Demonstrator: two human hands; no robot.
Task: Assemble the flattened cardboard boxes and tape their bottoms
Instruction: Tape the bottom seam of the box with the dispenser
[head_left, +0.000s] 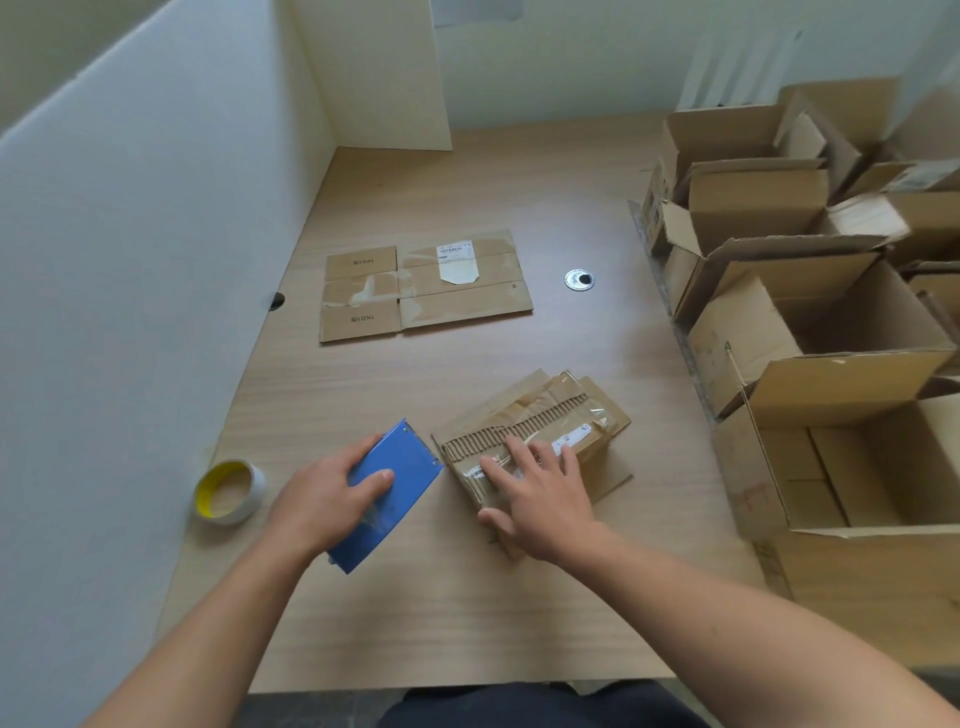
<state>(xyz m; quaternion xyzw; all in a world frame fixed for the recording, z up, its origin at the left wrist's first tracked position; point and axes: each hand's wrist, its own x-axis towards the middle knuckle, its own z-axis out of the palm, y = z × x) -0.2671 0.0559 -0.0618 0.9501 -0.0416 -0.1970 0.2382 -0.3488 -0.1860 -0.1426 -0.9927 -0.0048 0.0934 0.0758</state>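
- Left hand (332, 499) grips the blue tape dispenser (397, 488), fingers curled over its top face and thumb on the far-left edge.
- The dispenser's long axis runs near-left to far-right. Its far end is just beside the small box's left corner; whether they touch cannot be told.
- Right hand (543, 501) lies flat on the small cardboard box (550, 415). The fingers are straight and spread, pressing the top face, with the thumb down at the near end. Nothing is gripped.
- The small box sits on the table (467, 597), near the centre and right of the dispenser. Its long axis is diagonal, near-left to far-right. The upturned face shows clear tape and a torn strip of bare corrugation running along that axis.
- A tape roll (228, 491) with a yellow core lies at the table's left edge, left of the left hand and beside the white partition (130, 312).
- Further back, a flattened box (421, 286) lies flat with its long axis roughly left to right and a white label on its right half.
- A round metal grommet (579, 279) is set in the table to its right.
- Open assembled boxes (831, 312) crowd the right side, openings up.
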